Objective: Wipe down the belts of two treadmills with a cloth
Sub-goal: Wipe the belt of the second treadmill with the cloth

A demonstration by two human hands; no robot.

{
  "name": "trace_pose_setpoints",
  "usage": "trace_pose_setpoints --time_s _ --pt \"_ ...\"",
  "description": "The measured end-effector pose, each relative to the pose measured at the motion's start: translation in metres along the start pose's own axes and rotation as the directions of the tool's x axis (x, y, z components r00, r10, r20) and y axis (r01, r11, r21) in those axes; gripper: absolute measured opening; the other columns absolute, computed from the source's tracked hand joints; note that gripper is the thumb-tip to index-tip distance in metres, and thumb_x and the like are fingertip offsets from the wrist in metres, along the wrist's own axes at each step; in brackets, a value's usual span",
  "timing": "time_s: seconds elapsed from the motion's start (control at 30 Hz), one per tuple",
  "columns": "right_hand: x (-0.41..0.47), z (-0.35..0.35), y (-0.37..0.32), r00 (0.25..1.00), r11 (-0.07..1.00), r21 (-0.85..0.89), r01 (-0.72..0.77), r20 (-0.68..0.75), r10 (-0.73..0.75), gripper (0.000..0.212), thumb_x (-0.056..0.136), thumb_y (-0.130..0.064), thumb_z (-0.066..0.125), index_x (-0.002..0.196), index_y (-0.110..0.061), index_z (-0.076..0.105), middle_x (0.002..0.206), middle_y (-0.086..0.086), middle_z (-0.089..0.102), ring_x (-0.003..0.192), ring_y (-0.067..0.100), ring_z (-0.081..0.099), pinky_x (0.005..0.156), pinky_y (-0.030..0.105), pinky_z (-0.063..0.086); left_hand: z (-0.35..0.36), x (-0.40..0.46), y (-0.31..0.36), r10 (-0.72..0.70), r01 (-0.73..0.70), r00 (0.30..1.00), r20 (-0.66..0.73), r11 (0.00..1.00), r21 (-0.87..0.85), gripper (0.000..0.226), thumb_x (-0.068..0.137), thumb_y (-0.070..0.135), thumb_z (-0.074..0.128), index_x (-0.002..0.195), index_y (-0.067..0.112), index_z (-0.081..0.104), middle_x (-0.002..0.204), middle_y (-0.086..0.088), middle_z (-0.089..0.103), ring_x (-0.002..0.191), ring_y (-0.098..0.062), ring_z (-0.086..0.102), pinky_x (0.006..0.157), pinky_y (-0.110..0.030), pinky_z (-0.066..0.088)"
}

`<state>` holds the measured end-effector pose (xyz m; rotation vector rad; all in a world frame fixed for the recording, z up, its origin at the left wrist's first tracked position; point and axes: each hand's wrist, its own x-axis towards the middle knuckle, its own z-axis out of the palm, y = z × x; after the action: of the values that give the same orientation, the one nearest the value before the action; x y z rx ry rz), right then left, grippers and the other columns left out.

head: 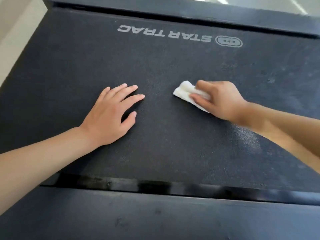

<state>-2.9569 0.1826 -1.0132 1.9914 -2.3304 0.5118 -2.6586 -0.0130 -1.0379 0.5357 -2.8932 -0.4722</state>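
the belt is a dark, grainy surface filling most of the view, with grey "star trac" lettering and an oval logo printed upside down near its far edge. a small white cloth, folded, lies flat on it right of centre, partly covered.

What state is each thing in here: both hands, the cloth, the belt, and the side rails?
left hand: open, flat, palm down on the belt, holding nothing
right hand: pressing the cloth onto the belt
cloth: white, folded, partly under the fingers
belt: dark, dusty marks at right
near side rail: black, scuffed
far side rail: black, untouched
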Motion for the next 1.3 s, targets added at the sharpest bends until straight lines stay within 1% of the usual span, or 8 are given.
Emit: trace_pose_setpoints --time_s 0.13,0.47,0.6,0.7,0.77,0.97,1.13,1.3 --pt "0.05 0.021 -0.038 0.974 0.974 -0.012 -0.227 -0.007 0.227 0.039 0.098 -0.054 0.054 0.106 -0.016 0.052 0.076 -0.002 0.055 0.073 0.032 0.054 0.063 0.039 0.038 -0.001 0.001 -0.001 -0.002 0.002 1.0 0.001 1.0 0.0 0.056 0.099 0.043 0.041 0.153 0.03 0.051 0.165 0.007 0.04 0.156 -0.023 0.03 0.127 -0.057 0.02" --pt "-0.035 0.024 -0.126 0.905 0.911 0.206 0.358 0.161 -0.393 0.025 0.098 -0.043 0.061 0.091 -0.02 0.059 0.079 -0.004 0.059 0.071 0.021 0.059 0.051 0.031 0.027 -0.027 0.007 -0.046 -0.013 0.015 1.0 -0.02 0.995 0.096 0.06 0.098 0.042 0.042 0.153 0.018 0.049 0.159 -0.003 0.046 0.147 -0.029 0.042 0.122 -0.051 0.031" --pt "0.008 0.008 -0.033 0.997 0.993 0.089 -0.073 -0.016 0.074 0.042 0.091 -0.062 0.051 0.097 -0.022 0.06 0.085 -0.002 0.066 0.081 0.028 0.066 0.065 0.034 0.047 -0.019 0.007 -0.047 -0.041 0.042 0.998 -0.037 0.998 0.052 0.058 0.097 0.043 0.044 0.149 0.019 0.054 0.159 -0.001 0.047 0.148 -0.028 0.042 0.123 -0.05 0.028" --pt "0.065 0.0 0.034 0.879 0.881 -0.026 -0.472 -0.096 0.468 0.038 0.094 -0.064 0.05 0.101 -0.027 0.054 0.084 0.001 0.063 0.085 0.034 0.064 0.066 0.036 0.042 -0.02 0.008 -0.049 -0.041 0.043 0.998 -0.053 0.999 0.033 0.057 0.097 0.043 0.046 0.148 0.02 0.056 0.158 0.0 0.048 0.147 -0.027 0.043 0.123 -0.05 0.03" --pt "0.094 0.009 0.035 0.854 0.854 -0.062 -0.517 -0.101 0.51 0.035 0.097 -0.061 0.047 0.108 -0.028 0.054 0.085 0.0 0.06 0.088 0.036 0.064 0.066 0.036 0.038 -0.021 0.008 -0.048 -0.044 0.046 0.997 -0.06 0.999 0.025 0.057 0.096 0.043 0.047 0.147 0.021 0.056 0.158 0.001 0.049 0.147 -0.027 0.044 0.122 -0.051 0.031" --pt "0.075 0.051 -0.126 0.997 0.993 0.082 -0.079 0.028 0.077 0.029 0.096 -0.049 0.059 0.098 -0.02 0.055 0.086 0.001 0.067 0.081 0.032 0.065 0.062 0.038 0.044 -0.026 0.008 -0.056 -0.084 0.08 0.993 -0.08 0.996 -0.051 0.05 0.096 0.033 0.049 0.142 0.018 0.06 0.154 0.001 0.051 0.144 -0.023 0.045 0.122 -0.043 0.031" --pt "0.009 0.05 -0.189 0.91 0.902 0.264 0.341 0.15 -0.387 0.023 0.094 -0.037 0.07 0.092 -0.017 0.058 0.078 0.0 0.061 0.066 0.024 0.059 0.048 0.027 0.026 -0.045 0.012 -0.092 -0.209 0.209 0.971 -0.118 0.978 -0.015 0.05 0.094 0.031 0.05 0.139 0.013 0.062 0.152 -0.008 0.054 0.141 -0.032 0.048 0.12 -0.051 0.035" --pt "0.03 0.03 -0.085 0.995 0.992 0.117 0.053 0.073 -0.062 0.032 0.096 -0.056 0.053 0.096 -0.025 0.058 0.082 -0.008 0.062 0.079 0.023 0.066 0.058 0.033 0.046 -0.048 0.012 -0.11 -0.234 0.24 0.967 -0.1 0.969 0.061 0.053 0.097 0.043 0.045 0.143 0.021 0.059 0.155 -0.005 0.051 0.144 -0.03 0.045 0.118 -0.058 0.034"
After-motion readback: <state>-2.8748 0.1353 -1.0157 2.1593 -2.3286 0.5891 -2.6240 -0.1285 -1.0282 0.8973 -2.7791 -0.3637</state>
